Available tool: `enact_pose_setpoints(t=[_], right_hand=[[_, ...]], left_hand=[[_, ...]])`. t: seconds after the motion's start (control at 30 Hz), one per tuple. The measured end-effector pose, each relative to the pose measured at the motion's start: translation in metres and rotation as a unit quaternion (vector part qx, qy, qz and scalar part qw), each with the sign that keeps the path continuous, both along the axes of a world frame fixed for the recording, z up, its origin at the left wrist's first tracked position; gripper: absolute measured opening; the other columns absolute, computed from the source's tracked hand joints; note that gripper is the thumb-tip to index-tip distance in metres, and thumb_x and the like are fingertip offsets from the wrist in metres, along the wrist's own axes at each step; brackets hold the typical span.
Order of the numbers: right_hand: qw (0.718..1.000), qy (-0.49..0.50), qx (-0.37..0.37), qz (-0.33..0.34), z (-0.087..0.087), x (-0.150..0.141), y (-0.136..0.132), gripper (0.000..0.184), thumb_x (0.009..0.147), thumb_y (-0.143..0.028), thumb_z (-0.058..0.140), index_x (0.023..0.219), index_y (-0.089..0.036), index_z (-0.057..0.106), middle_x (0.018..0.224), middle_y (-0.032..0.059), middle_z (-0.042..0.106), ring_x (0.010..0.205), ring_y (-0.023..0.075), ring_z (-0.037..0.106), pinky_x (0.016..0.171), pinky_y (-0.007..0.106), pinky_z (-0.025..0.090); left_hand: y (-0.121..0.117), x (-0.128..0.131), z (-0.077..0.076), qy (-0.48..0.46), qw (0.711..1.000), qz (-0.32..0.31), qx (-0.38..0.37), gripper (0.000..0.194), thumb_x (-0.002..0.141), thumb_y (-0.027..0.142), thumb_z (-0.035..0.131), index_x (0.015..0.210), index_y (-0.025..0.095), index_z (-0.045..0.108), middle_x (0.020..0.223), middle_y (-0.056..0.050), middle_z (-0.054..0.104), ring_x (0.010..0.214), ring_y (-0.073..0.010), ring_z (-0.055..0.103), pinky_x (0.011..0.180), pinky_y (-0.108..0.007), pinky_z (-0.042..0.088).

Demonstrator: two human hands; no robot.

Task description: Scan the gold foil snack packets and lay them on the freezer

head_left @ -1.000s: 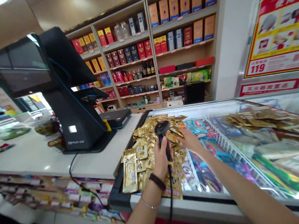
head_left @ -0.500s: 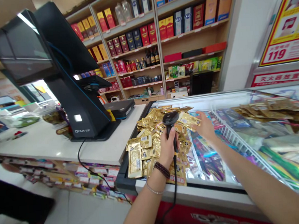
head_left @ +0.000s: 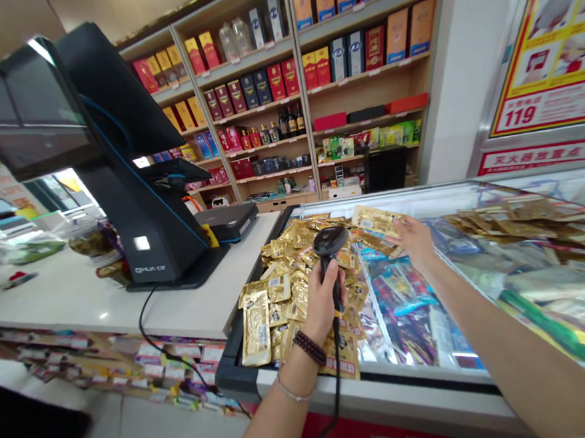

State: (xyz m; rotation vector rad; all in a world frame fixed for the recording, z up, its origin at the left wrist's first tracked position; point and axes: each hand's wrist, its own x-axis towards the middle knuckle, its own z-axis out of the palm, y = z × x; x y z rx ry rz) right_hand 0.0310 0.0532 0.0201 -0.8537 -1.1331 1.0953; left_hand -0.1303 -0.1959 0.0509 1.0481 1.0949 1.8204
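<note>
My left hand is wrapped round the handle of a black barcode scanner, its head pointing away from me over the pile. A cable hangs from the scanner down past the freezer's front edge. Between the fingers and thumb of my right hand is a gold foil packet, held by its right end above the freezer glass. Another gold packet shows just under it; whether I hold that one too, I cannot tell. Below the scanner lies a heap of gold foil packets on the left end of the freezer top.
A black checkout terminal stands on the white counter at left. Under the freezer's glass are wire dividers and bagged goods. More gold-brown packets lie at right. Shelves of boxes and bottles line the back; a dark-clothed leg shows lower left.
My right hand has shifted a little right with the gold packet, away from the scanner. The left hand keeps hold of the scanner. The camera view has turned slightly; the person at left has moved.
</note>
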Motion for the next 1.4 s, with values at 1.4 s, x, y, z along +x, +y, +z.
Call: enact_pose_setpoints(t=[1.4], right_hand=[[0.988, 0.013, -0.013, -0.154, 0.0, 0.081, 0.034, 0.038, 0.081, -0.064, 0.075, 0.086, -0.031, 0.059, 0.071, -0.0016, 0.062, 0.072, 0.0247, 0.073, 0.066, 0.041, 0.071]], left_hand=[[-0.008, 0.002, 0.011, -0.015, 0.997, 0.064, -0.026, 0.075, 0.069, 0.089, 0.092, 0.082, 0.021, 0.065, 0.062, 0.006, 0.056, 0.042, -0.0074, 0.042, 0.038, -0.021, 0.034]])
